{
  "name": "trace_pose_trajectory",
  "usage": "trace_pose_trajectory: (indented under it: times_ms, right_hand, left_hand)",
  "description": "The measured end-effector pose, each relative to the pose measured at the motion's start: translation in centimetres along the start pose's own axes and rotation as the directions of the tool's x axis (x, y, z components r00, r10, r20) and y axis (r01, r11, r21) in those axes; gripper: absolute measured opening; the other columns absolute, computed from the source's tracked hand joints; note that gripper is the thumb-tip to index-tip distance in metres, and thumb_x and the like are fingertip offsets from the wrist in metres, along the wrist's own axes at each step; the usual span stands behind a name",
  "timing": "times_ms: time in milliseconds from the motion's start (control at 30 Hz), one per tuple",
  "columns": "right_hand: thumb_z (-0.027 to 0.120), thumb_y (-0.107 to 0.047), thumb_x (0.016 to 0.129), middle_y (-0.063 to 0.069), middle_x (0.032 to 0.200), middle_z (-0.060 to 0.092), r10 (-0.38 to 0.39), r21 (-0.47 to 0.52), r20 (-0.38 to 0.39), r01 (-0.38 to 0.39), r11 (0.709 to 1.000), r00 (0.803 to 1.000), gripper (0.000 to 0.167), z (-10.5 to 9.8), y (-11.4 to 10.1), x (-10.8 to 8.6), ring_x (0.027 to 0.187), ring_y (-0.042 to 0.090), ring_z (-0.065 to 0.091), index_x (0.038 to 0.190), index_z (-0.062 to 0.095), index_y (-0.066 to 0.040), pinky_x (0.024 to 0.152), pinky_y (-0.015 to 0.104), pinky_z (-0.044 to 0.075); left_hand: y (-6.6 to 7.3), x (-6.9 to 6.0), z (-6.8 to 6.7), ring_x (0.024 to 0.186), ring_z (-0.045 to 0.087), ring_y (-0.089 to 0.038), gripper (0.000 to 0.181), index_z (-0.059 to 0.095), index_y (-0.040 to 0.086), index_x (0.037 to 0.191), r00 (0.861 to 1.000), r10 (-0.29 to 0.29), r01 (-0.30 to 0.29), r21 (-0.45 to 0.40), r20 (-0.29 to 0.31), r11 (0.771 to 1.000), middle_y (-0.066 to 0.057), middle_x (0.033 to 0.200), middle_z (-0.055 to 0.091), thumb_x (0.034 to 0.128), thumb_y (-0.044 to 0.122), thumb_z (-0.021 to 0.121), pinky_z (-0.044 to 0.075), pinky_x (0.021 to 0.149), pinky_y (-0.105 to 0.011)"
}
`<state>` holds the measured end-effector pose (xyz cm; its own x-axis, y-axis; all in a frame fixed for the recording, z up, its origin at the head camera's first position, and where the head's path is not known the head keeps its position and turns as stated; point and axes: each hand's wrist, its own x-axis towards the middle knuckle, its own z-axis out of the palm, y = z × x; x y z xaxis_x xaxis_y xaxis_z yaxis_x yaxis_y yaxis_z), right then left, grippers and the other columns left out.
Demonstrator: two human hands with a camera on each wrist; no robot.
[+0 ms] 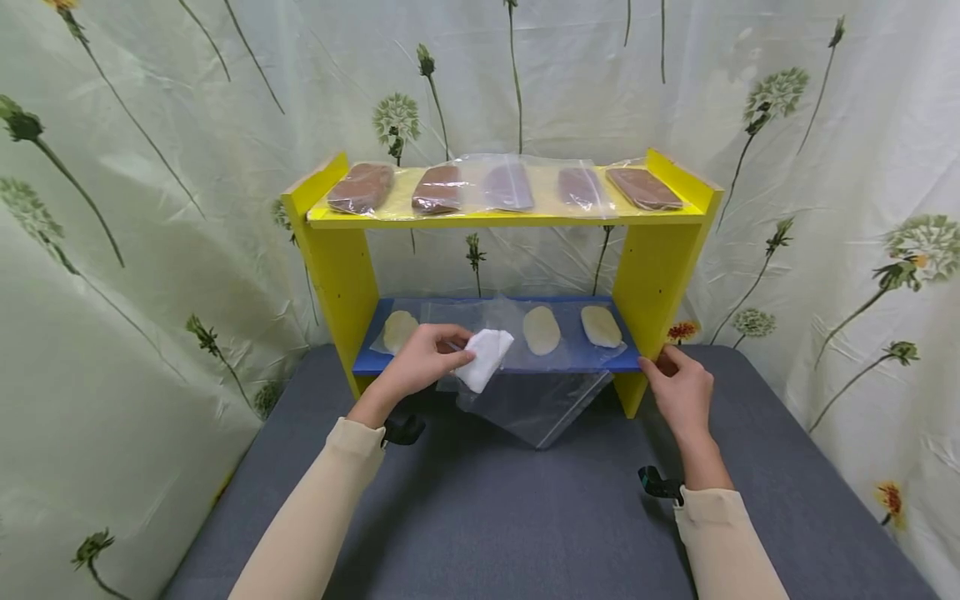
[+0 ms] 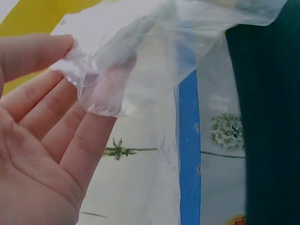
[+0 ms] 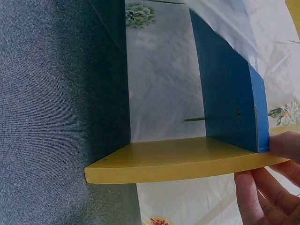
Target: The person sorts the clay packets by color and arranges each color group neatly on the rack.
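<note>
My left hand pinches a white piece in clear plastic between thumb and fingers, in front of the blue lower shelf. What the piece is, I cannot tell. Below and to its right a clear zip bag hangs past the shelf's front edge. In the left wrist view the thumb presses the plastic against the fingers. My right hand grips the front edge of the yellow right side panel, thumb by the blue shelf's end, fingers on the panel's outer side.
Pale oval pieces in clear bags lie on the lower shelf. Several brown slabs in clear bags line the yellow top shelf. The unit stands on a dark grey table before a flower-print curtain.
</note>
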<state>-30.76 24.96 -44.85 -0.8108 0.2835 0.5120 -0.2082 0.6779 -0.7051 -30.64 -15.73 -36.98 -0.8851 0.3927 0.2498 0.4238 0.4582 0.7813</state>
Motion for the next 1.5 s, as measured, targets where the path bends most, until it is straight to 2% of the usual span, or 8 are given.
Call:
trace_pose_trajectory:
  times_ms: [200,567,833,1033,1200,1300,1400,1500]
  right_hand:
    - [0.073,-0.032,0.094,0.012,0.09,0.073,-0.001,0.009,-0.002,0.001,1.0,1.0,0.026,-0.4,0.2,0.2,0.082,0.025,0.063,0.107,0.075,-0.009,0.064,0.028,0.045]
    - [0.073,-0.03,0.095,0.013,0.089,0.073,0.004,0.003,-0.034,-0.004,1.0,0.999,0.025,-1.3,0.5,-0.3,0.081,0.025,0.063,0.105,0.076,-0.008,0.063,0.027,0.044]
    - [0.072,-0.031,0.095,0.013,0.088,0.073,-0.006,-0.026,-0.024,0.005,1.0,1.0,0.027,-1.3,0.6,-0.4,0.08,0.027,0.063,0.106,0.075,-0.007,0.063,0.029,0.044]
    - [0.072,-0.032,0.095,0.012,0.088,0.073,-0.026,-0.027,-0.01,0.026,0.999,1.0,0.027,-0.7,0.3,-0.2,0.08,0.028,0.065,0.107,0.075,-0.008,0.062,0.031,0.046]
    - [0.073,-0.031,0.094,0.012,0.086,0.073,-0.039,-0.021,-0.008,0.039,0.999,0.999,0.024,-0.1,0.2,-0.2,0.079,0.028,0.066,0.103,0.075,-0.008,0.06,0.03,0.046]
    - [0.074,-0.03,0.094,0.011,0.085,0.073,-0.035,-0.014,-0.012,0.035,0.999,0.999,0.023,0.1,0.1,-0.3,0.078,0.027,0.066,0.102,0.075,-0.009,0.059,0.028,0.046]
    - [0.073,-0.03,0.094,0.012,0.085,0.073,-0.032,-0.005,-0.012,0.032,0.999,0.999,0.023,0.2,-0.1,-0.3,0.078,0.027,0.065,0.101,0.075,-0.008,0.058,0.027,0.046]
    - [0.073,-0.031,0.095,0.012,0.087,0.073,-0.028,-0.003,-0.003,0.028,1.0,1.0,0.025,0.2,-0.3,-0.1,0.079,0.027,0.066,0.103,0.075,-0.008,0.059,0.028,0.047]
  left_hand:
    - [0.1,1.9,-0.5,0.091,0.069,-0.022,0.031,0.069,0.007,0.123,0.993,-0.055,0.046,-0.089,-0.108,0.995,-0.008,0.11,0.069,0.0953,0.021,0.072,0.06,0.071,-0.037]
    - [-0.6,4.8,0.7,0.079,0.069,-0.027,0.034,0.066,0.0,0.124,0.946,-0.217,0.162,-0.228,-0.241,0.96,-0.016,0.109,0.069,0.096,0.018,0.07,0.061,0.069,-0.036]
    - [-1.5,5.0,1.3,0.068,0.066,-0.022,0.022,0.064,-0.004,0.107,0.913,-0.287,0.264,-0.118,-0.289,0.957,-0.017,0.09,0.066,0.0993,0.017,0.064,0.058,0.063,-0.035]
    - [-2.0,4.5,1.0,0.072,0.07,-0.024,0.044,0.058,-0.001,0.137,0.888,-0.291,0.347,0.103,-0.357,0.932,-0.019,0.111,0.069,0.1,0.021,0.06,0.057,0.079,-0.047]
    - [-1.4,3.5,1.3,0.093,0.064,-0.035,0.042,0.059,0.004,0.139,0.892,-0.216,0.348,0.298,-0.397,0.889,-0.018,0.123,0.066,0.101,0.022,0.057,0.053,0.08,-0.053]
    - [-0.8,3.0,1.7,0.099,0.063,-0.037,0.038,0.066,0.006,0.132,0.913,-0.175,0.328,0.409,-0.369,0.852,-0.019,0.128,0.063,0.0997,0.025,0.06,0.054,0.077,-0.053]
    - [-0.3,2.8,2.2,0.097,0.062,-0.038,0.033,0.072,0.007,0.122,0.937,-0.141,0.295,0.508,-0.319,0.81,-0.019,0.118,0.066,0.0977,0.027,0.063,0.054,0.075,-0.051]
    - [-0.1,2.8,2.5,0.095,0.062,-0.039,0.03,0.073,0.007,0.119,0.947,-0.124,0.277,0.558,-0.296,0.783,-0.017,0.112,0.068,0.097,0.026,0.064,0.052,0.082,-0.052]
